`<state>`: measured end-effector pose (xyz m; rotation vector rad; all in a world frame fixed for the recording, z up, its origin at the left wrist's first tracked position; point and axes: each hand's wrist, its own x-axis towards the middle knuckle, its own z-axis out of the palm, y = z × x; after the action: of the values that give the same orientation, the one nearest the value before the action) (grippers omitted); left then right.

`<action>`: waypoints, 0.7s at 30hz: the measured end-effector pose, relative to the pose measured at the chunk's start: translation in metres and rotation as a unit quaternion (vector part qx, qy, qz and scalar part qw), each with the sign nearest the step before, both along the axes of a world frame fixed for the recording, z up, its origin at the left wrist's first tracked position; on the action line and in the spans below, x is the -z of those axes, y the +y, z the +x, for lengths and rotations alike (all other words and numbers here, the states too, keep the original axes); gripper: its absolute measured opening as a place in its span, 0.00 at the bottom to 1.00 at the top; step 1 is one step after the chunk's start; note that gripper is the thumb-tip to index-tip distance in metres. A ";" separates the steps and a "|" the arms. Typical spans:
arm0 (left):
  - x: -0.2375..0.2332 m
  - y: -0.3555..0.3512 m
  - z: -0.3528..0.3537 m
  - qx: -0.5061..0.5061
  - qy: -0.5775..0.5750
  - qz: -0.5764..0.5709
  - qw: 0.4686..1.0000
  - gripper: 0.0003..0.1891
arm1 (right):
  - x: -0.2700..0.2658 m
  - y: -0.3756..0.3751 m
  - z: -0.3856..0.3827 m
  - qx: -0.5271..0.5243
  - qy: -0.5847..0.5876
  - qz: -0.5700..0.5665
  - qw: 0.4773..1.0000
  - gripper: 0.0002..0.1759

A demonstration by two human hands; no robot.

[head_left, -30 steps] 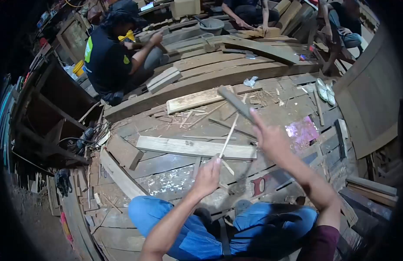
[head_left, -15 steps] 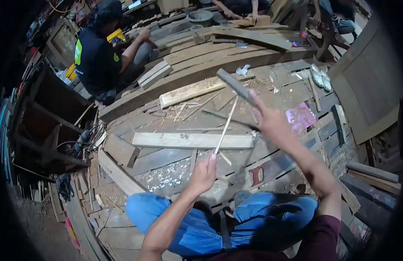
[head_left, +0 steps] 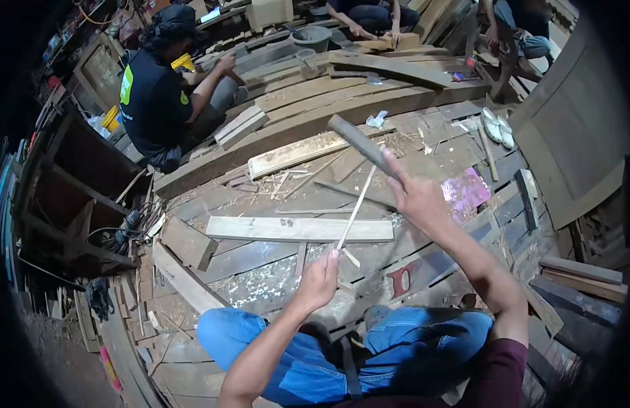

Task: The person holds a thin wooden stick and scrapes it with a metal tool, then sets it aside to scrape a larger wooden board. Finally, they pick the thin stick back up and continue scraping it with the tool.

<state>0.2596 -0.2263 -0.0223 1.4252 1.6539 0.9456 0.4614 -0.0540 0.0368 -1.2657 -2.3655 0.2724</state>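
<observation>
My left hand (head_left: 317,283) is closed on the lower end of a thin pale wood strip (head_left: 356,207), which slants up and to the right. My right hand (head_left: 419,201) grips a flat grey-brown bar (head_left: 361,144), index finger stretched along it. The bar points up-left, and its side overlaps the strip's upper end in this view. Beyond my left hand, a pale planed board (head_left: 300,229) lies crosswise on the floor. A handsaw with a red handle (head_left: 400,280) rests on the floor in front of my right knee.
A person in a dark shirt (head_left: 158,88) sits at the upper left; other people work at the back. A long thick beam (head_left: 287,136) crosses behind shavings and another pale board (head_left: 298,155). White shoes (head_left: 498,127), a pink sheet (head_left: 466,195) and a large panel (head_left: 572,129) are rightward.
My right hand and the bar have shifted slightly left, bringing the bar over the strip's upper end. My left hand stays nearly in place, still holding the strip.
</observation>
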 end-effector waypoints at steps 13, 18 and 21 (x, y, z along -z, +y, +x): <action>-0.006 0.007 -0.020 -0.014 0.027 0.072 0.997 0.21 | 0.007 0.023 0.017 0.082 0.138 0.012 0.987 0.31; -0.005 0.007 -0.025 -0.029 -0.044 0.085 0.995 0.21 | 0.001 0.016 0.007 0.075 0.188 0.006 0.979 0.33; -0.009 0.006 -0.026 -0.023 -0.083 0.081 0.993 0.21 | 0.003 0.016 0.000 0.034 0.251 0.029 0.967 0.31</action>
<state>0.2339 -0.2200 -0.0130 1.3782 1.5204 1.2140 0.4612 -0.0382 0.0338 -1.0920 -1.8819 0.4401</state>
